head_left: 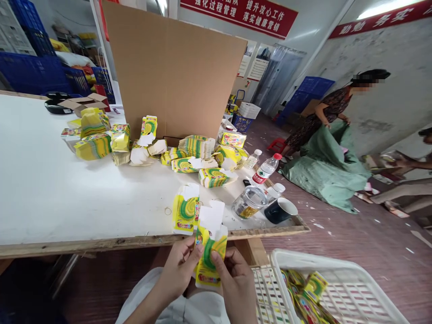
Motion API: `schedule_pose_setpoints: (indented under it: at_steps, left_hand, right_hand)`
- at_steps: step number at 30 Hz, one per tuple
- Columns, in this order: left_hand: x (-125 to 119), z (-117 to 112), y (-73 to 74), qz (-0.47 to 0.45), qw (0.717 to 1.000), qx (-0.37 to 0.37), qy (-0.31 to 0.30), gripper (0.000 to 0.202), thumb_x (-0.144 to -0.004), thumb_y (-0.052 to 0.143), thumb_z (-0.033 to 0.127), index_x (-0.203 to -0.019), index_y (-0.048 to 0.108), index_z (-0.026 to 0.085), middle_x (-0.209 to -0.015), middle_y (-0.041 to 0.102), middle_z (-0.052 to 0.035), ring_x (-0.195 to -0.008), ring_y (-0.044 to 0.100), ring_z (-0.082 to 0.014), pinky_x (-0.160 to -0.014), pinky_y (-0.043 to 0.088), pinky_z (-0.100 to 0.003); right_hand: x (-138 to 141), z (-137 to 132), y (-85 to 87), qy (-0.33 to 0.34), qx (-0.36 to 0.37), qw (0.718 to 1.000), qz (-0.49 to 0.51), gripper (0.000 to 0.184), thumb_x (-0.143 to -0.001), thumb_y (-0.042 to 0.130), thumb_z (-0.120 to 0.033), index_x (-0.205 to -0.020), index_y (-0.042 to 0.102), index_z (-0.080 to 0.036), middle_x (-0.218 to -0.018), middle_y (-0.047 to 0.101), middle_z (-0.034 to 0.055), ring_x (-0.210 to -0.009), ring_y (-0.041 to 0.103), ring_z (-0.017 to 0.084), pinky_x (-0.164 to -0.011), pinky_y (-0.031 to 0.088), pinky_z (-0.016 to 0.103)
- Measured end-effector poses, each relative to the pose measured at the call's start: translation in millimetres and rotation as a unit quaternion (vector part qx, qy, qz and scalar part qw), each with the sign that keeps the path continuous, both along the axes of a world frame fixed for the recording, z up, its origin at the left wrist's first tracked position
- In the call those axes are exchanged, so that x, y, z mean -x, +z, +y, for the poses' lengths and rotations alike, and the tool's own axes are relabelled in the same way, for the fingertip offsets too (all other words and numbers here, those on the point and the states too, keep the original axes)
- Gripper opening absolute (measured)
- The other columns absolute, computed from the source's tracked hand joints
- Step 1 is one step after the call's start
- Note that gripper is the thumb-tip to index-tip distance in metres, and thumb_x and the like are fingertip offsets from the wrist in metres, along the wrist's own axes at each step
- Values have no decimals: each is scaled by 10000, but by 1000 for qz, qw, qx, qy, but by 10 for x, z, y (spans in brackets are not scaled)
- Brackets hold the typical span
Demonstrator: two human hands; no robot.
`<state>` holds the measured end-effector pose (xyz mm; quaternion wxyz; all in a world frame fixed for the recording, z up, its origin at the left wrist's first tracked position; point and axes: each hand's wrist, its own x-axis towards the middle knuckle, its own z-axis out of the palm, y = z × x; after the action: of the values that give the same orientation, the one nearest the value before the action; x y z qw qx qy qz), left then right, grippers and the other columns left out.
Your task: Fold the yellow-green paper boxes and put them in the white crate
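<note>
Between my two hands, over my lap at the table's front edge, is a yellow and green printed carton [211, 254] with its white end flaps sticking up. My left hand [182, 265] pinches its left edge, thumb on the front. My right hand [234, 279] grips the right side, with the thumb pressed on the printed face. Just behind it, a similar carton [185, 209] lies on the table near the edge. Farther back are stacks of flat cartons [195, 146] in the same print, some bundled. Whether the held carton is flat or opened out I cannot tell.
A white plastic basket [357, 270] with several cartons stands at my lower right. On the table's right corner are a dark mug [280, 210], a clear jar [249, 202] and a red-capped bottle [266, 168]. A cardboard sheet [175, 67] stands behind. A person holds a green sack [330, 166].
</note>
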<state>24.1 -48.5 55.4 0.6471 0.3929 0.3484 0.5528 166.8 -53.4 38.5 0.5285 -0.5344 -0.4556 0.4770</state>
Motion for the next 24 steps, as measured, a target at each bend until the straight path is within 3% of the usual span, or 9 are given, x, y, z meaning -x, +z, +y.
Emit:
schedule_pose_setpoints:
  at_steps: [4,7,9,11,14,16,18,21,24]
  left_hand:
    - [24,12,-43,13,999,7,46,551,-850,721,394,-1329,510,221,-1101,749,-107,-991,712,-256,-856,556,-339]
    - [66,-9,-19,23,999,-6,25,632,-869,705,359,-1397,372,261,-1123,741,-111,-974,717,-242,-844,550,-334]
    - [111,-21,17,35,999,-15,-8,573,-893,675,350,-1388,403,255,-1156,728,-118,-1034,693,-242,-898,524,-340]
    - [158,-24,54,40,998,-19,-49,508,-884,687,343,-1339,486,239,-1134,731,-108,-1031,682,-237,-892,510,-324]
    - [200,-24,89,21,994,-9,-104,397,-826,752,338,-1170,600,211,-988,746,-70,-878,692,-205,-763,504,-273]
    - [206,-28,87,7,993,2,-122,353,-787,789,324,-1072,624,199,-934,738,-55,-816,685,-188,-708,490,-252]
    - [205,-35,65,0,992,16,-122,422,-772,803,306,-1132,601,214,-960,734,-57,-829,687,-192,-713,494,-259]
    - [206,-34,27,-3,993,27,-117,711,-789,794,298,-1399,428,289,-1081,732,-74,-899,699,-214,-785,521,-314]
    - [200,-14,24,25,994,-2,-110,603,-816,765,318,-1363,519,251,-1133,735,-97,-966,700,-237,-821,530,-319]
  right_hand:
    - [-25,-4,2,10,-30,998,-61,254,-819,735,-435,-824,644,-198,-749,709,43,-671,661,204,-614,558,284]
    - [-74,29,78,36,-68,996,-55,386,-849,718,-396,-1181,617,-228,-1046,733,90,-877,705,231,-757,587,309]
    - [-134,59,132,67,-95,992,-38,468,-889,674,-390,-1320,538,-268,-1166,705,96,-954,704,223,-810,585,311]
    - [-209,87,187,107,-101,988,-37,380,-920,636,-390,-1276,576,-274,-1134,715,85,-944,705,212,-803,580,293]
    - [-296,118,280,140,-83,985,-61,196,-926,624,-404,-1019,676,-239,-875,726,45,-775,691,186,-672,556,234]
    - [-312,135,332,139,-87,983,-87,212,-926,615,-414,-869,680,-220,-739,680,18,-659,642,158,-586,515,205]
    - [-297,154,357,123,-117,979,-112,231,-922,619,-401,-801,678,-214,-705,659,10,-636,623,149,-579,503,199]
    - [-268,182,348,78,-159,977,-118,135,-914,637,-347,-937,699,-229,-821,715,35,-734,680,174,-659,551,232]
    - [-290,194,344,57,-201,969,-129,188,-926,620,-319,-1077,708,-252,-979,745,74,-893,707,213,-774,575,296]
